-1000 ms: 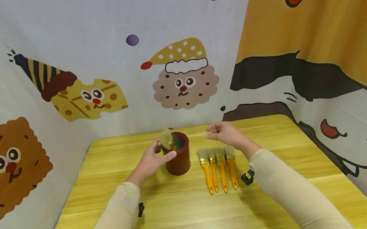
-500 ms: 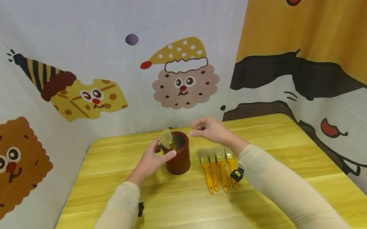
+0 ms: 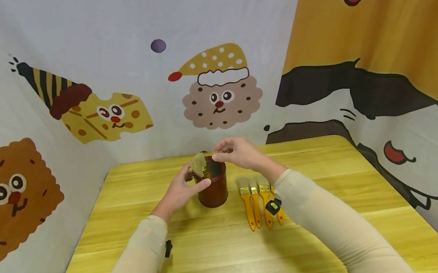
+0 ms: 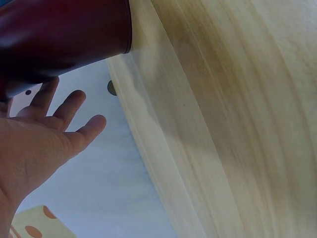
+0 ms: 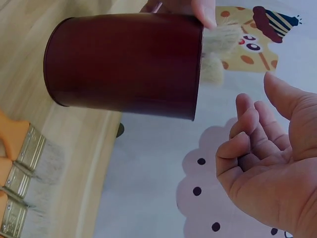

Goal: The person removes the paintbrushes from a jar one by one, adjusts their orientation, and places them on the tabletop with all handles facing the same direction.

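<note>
Left sleeve (image 3: pixel 136 263): pale, reaching up to the left hand, with a black left camera (image 3: pixel 168 249) at its cuff.
Left hand (image 3: pixel 180 189): gripping the can at its upper left side, thumb on the near rim, fingers round the far side.
Loaded brushes (image 3: pixel 199 165): at least 2, bristles up, leaning over the can's rim just beside the left hand's grip.
Can (image 3: pixel 214 193): dark red, upright on the table (image 3: pixel 216 254), between the 2 hands.
Right hand (image 3: pixel 241 154): holding nothing, fingers loosely curled, thumb apart from them; near the can's right rim, not touching it.
Row of brushes (image 3: pixel 256 204): 4, orange-handled, lying side by side below the right hand, handles toward the person; the rightmost is partly covered.
Right camera (image 3: pixel 273 206): black, under the right wrist, over the row.
Cloth (image 3: pixel 120 53): cartoon-printed, hanging behind both hands.
</note>
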A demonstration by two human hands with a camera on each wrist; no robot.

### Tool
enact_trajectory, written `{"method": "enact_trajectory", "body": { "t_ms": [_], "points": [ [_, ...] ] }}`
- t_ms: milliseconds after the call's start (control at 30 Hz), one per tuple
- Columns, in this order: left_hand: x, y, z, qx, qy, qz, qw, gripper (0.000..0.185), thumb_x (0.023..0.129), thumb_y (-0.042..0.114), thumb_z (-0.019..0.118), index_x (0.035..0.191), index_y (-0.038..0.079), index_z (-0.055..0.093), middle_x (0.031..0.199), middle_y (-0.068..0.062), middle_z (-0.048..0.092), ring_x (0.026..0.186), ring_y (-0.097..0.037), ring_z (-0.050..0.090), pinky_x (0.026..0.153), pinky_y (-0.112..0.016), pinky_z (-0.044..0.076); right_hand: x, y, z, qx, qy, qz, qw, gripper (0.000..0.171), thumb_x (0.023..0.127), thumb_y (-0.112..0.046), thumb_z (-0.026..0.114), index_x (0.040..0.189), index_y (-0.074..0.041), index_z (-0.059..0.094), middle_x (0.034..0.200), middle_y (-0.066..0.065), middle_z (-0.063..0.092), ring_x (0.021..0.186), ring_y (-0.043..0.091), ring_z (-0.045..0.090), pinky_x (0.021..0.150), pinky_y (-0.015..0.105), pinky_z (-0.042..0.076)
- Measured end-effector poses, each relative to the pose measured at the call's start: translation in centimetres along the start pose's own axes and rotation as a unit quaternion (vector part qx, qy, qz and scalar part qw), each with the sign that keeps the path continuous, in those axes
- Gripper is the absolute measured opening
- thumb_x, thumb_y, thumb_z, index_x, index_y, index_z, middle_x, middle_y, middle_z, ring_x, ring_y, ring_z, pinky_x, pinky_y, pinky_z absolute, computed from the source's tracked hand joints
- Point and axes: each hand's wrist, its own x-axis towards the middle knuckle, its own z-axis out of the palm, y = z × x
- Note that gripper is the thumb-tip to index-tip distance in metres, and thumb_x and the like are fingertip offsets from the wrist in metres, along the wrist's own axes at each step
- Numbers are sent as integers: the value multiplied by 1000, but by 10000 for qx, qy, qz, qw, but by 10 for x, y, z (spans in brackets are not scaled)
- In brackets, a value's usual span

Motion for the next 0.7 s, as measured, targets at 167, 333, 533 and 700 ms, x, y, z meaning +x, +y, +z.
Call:
{"method": "enact_trajectory", "body": {
  "t_ms": [167,333,533,700],
  "points": [
    [0,2,0,1,-9,-27,10000,82,86,59,69,152,46,22,152,0,41,141,-31,41,108,-60,40,2,-6,6,-36,-94,-59,9999,43,91,-43,70,124,-16,65,110,-2,69,100,17,66,89,41,55],
    [-1,2,0,-26,-2,32,10000,79,86,58,69,150,49,24,150,1,43,139,-30,43,106,-60,41,4,-9,13,-130,-203,-112,9996,44,91,-42,71,125,-14,65,110,-2,69,101,16,65,87,38,56],
    [-2,1,0,-32,-23,57,10000,78,87,57,68,150,50,22,151,0,43,140,-31,43,105,-60,42,8,-8,23,-439,-268,-183,9985,41,90,-39,73,122,-15,66,108,-3,71,99,14,66,82,32,57],
    [-3,2,0,-31,-40,143,9999,76,88,58,67,149,51,23,150,2,43,139,-30,43,104,-58,44,11,-7,30,-746,-369,-189,9963,41,90,-38,73,124,-16,65,112,-2,72,100,13,68,81,30,58]
  ]
}}
